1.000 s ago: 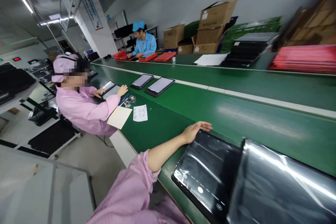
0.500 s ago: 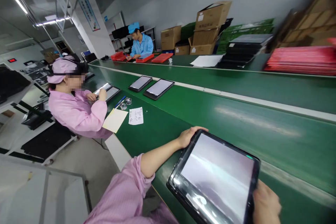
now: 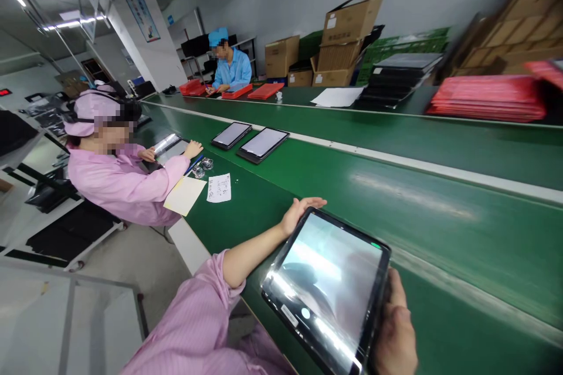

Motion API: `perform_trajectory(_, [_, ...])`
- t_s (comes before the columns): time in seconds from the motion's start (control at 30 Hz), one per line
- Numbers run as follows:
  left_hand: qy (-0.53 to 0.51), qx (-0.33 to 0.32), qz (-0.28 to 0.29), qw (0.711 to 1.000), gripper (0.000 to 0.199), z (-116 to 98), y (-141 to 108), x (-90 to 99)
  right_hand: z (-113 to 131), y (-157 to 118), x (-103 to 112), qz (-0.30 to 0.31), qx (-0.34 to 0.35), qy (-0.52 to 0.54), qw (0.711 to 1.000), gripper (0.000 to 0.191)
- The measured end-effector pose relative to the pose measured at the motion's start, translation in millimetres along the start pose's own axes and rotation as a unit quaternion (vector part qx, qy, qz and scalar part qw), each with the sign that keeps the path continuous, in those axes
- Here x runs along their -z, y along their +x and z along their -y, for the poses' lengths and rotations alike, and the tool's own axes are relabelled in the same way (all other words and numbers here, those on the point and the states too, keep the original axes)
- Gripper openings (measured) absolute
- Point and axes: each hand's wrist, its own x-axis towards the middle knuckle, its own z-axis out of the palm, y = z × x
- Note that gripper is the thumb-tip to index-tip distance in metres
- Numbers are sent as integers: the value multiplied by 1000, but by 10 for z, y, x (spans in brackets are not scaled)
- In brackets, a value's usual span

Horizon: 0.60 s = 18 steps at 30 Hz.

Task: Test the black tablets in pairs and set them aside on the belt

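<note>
A black-framed tablet [image 3: 329,281] with a lit, glossy screen is held tilted above the near edge of the green bench. My left hand [image 3: 300,214] is at its upper left edge, fingers stretched past the corner, with part of the hand hidden behind the frame. On the opposite side, my right hand [image 3: 396,322] wraps round the right edge, thumb along the frame. The screen shows a pale, blurred picture with a white round button and a small green mark.
Two tablets [image 3: 263,144] lie on the green belt [image 3: 308,171]. A co-worker in pink [image 3: 127,181] handles another tablet at left, near a note [image 3: 219,187] and a yellowish sheet [image 3: 185,195]. Across sit a co-worker in blue [image 3: 233,67], red sleeves [image 3: 486,98] and cartons [image 3: 281,57].
The tablet and both my hands have shifted left in view. Its screen now shows a brighter, different picture. The pink-sleeved co-worker's hand has moved right from their tablet.
</note>
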Motion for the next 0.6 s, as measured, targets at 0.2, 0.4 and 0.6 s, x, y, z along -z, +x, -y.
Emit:
perform_trajectory(0.2, [-28,30,-10,999,84,-45,-50,17,143,127,2,-42,-32,46,998,81])
perform_trajectory(0.4, [-48,49,-34,997,91,-49,-54,-22,175,248,-20,-55,-29,88,994,77])
perform_trajectory(0.6, [-64,49,-47,996,88,-22,-169,-114,145,292,131,-17,-42,66,997,76])
